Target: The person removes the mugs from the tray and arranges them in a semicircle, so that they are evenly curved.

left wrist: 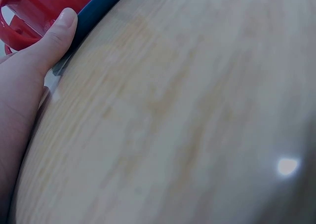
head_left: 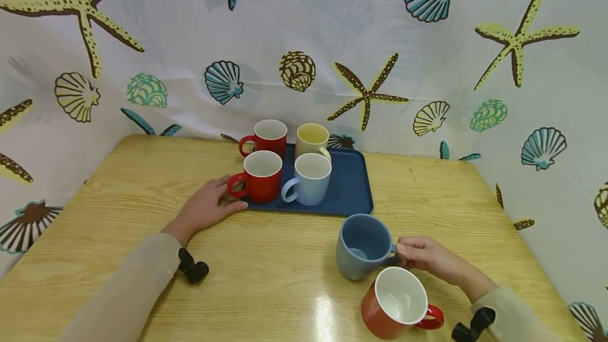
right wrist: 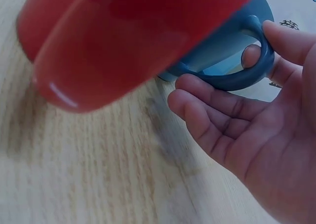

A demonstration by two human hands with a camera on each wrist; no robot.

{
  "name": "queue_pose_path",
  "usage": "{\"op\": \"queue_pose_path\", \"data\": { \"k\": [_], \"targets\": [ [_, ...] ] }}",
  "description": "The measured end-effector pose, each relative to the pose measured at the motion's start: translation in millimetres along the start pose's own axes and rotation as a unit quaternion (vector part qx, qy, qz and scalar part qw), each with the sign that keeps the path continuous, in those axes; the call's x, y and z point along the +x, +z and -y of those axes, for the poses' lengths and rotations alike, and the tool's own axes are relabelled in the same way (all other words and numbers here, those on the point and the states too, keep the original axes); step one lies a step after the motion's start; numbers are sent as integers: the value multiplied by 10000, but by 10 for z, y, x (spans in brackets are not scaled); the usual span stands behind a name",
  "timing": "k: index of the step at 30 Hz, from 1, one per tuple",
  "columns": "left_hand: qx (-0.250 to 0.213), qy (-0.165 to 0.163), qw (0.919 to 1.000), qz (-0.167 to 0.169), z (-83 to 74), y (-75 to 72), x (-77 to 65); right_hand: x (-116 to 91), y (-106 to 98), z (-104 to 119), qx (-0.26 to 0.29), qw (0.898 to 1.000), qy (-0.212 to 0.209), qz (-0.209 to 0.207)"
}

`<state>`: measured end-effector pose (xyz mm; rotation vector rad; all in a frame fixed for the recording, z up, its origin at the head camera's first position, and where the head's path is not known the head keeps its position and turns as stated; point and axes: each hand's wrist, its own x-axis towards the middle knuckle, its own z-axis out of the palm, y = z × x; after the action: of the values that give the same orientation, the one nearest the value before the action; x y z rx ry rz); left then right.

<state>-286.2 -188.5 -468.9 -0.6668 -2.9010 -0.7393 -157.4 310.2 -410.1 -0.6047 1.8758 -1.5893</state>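
Observation:
In the head view my right hand pinches the handle of a grey-blue mug; in the right wrist view the thumb and index finger meet at that handle. Whether the mug's base touches the table cannot be told. Just nearer stands a red mug with a white inside, its handle pointing right. My left hand rests at the left front corner of a dark blue tray, its thumb straight along the tray's edge. The other left fingers are partly hidden beside a red mug.
On the tray stand a light blue mug, a yellow mug and a second red mug behind the first. The tray's right part is bare. A curtain printed with shells and starfish hangs behind the wooden table.

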Motion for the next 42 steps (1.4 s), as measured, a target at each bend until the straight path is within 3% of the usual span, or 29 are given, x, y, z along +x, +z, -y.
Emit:
{"op": "queue_pose_path", "data": {
  "k": [9, 19, 32, 42],
  "targets": [
    [53, 12, 10000, -25, -1, -28, 8, 11, 26, -12, 82, 9999, -130, 76],
    [22, 20, 10000, -40, 24, 41, 5, 5, 55, -33, 260, 9987, -303, 303],
    [-27, -13, 10000, -85, -4, 4, 1, 33, 78, -8, 59, 9983, -293, 508],
    [-27, -16, 10000, -83, -12, -5, -15, 33, 94, -12, 64, 9988, -235, 423]
  ]
}}
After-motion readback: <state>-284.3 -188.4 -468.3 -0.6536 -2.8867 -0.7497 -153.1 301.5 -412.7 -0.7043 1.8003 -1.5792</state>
